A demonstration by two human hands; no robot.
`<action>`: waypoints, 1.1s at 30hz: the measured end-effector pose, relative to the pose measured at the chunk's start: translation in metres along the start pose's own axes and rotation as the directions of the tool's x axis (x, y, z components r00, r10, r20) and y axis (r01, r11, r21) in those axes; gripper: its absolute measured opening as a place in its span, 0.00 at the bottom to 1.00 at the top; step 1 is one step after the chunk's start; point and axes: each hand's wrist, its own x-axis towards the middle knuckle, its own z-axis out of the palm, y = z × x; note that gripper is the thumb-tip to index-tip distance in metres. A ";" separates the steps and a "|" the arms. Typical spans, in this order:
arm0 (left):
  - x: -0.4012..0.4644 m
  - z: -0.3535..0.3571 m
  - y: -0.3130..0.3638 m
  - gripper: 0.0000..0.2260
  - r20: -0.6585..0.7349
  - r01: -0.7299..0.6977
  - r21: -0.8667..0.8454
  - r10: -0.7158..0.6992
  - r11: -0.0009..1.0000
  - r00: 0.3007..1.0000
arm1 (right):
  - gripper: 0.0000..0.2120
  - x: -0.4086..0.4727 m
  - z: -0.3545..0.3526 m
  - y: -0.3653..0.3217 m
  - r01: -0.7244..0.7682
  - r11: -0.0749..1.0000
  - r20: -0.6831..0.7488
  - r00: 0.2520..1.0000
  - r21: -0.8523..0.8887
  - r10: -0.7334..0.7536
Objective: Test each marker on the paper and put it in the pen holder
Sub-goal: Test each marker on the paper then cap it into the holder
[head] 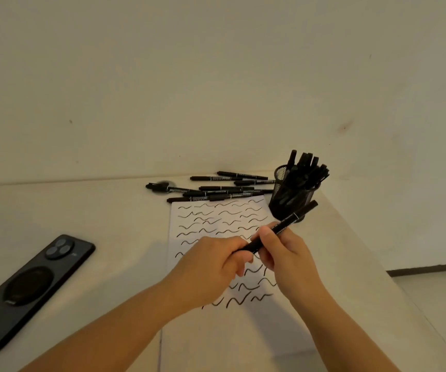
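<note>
Both hands hold one black marker (291,221) above the white paper (216,218), which is covered with wavy black test strokes. My right hand (289,259) grips the marker's barrel, its far end pointing up-right toward the pen holder. My left hand (216,267) pinches the marker's near end. A black mesh pen holder (289,196) stands at the paper's far right corner with several markers in it. Several loose black markers (216,187) lie in a pile just beyond the paper's far edge.
A black phone (28,288) lies face down on the left of the pale table (109,210). A wall rises right behind the table. The table's right edge runs diagonally past the pen holder, with floor (436,296) beyond it.
</note>
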 end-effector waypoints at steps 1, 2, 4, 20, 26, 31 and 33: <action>-0.006 -0.001 -0.001 0.11 0.025 0.026 -0.062 -0.025 0.998 0.999 | 0.14 -0.004 0.001 0.001 0.005 1.000 0.018 1.000 0.020 -0.005; -0.009 -0.003 -0.001 0.12 0.053 0.048 -0.117 -0.042 0.992 0.998 | 0.14 -0.007 0.004 0.001 0.010 0.999 0.037 0.999 0.040 -0.012; -0.014 -0.007 -0.003 0.13 0.105 0.079 -0.199 -0.059 0.977 0.993 | 0.14 -0.013 0.010 0.000 0.019 0.997 0.059 0.998 0.076 -0.023; -0.012 0.019 -0.030 0.11 0.050 -0.010 0.176 0.001 0.984 0.999 | 0.09 -0.036 -0.061 0.050 -0.010 0.993 -0.302 0.953 -0.118 -0.026; -0.010 0.025 -0.041 0.13 0.038 0.005 0.115 -0.009 0.993 0.999 | 0.10 -0.037 -0.056 0.051 0.034 0.961 -0.059 0.997 -0.275 -0.052; -0.010 0.026 -0.042 0.11 0.038 0.013 0.104 -0.017 0.994 0.999 | 0.10 -0.033 -0.061 0.057 -0.017 0.951 -0.212 0.976 -0.310 -0.052; -0.010 0.025 -0.042 0.10 0.034 0.007 0.100 -0.010 0.995 0.999 | 0.10 -0.035 -0.063 0.059 -0.022 0.937 -0.297 0.951 -0.350 -0.088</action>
